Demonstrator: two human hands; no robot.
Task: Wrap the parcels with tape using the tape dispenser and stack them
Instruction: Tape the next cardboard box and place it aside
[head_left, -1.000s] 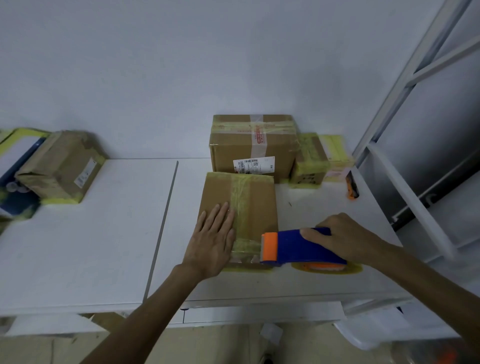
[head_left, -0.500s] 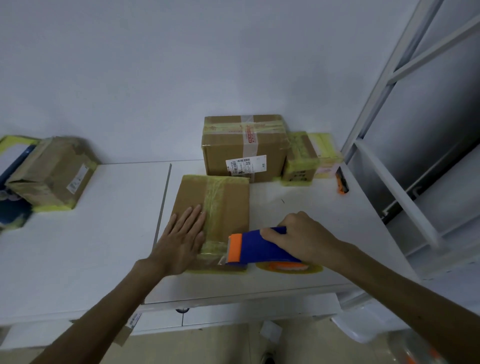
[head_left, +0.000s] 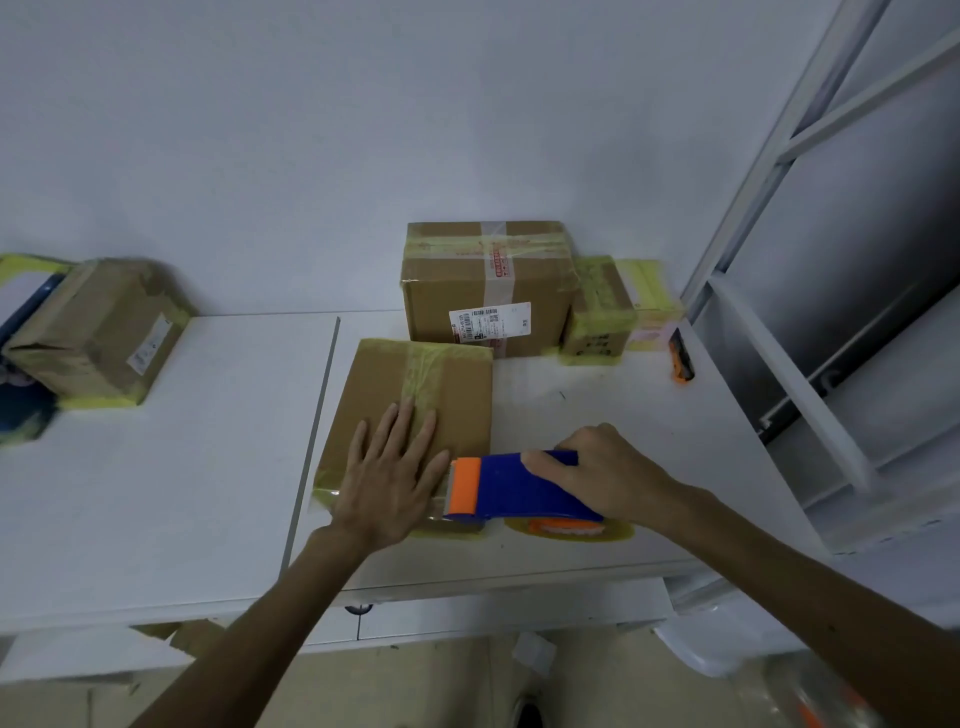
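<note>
White desk (head_left: 156, 493), mid-frame: our flat left hand (head_left: 389, 483) pins the parcel (head_left: 371, 395) steady while our right hand (head_left: 608, 478) grips the tape dispenser (head_left: 501, 488).

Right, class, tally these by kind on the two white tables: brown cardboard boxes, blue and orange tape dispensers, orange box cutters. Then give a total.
Brown cardboard boxes: 4
Blue and orange tape dispenser: 1
Orange box cutter: 1
Total: 6
</note>
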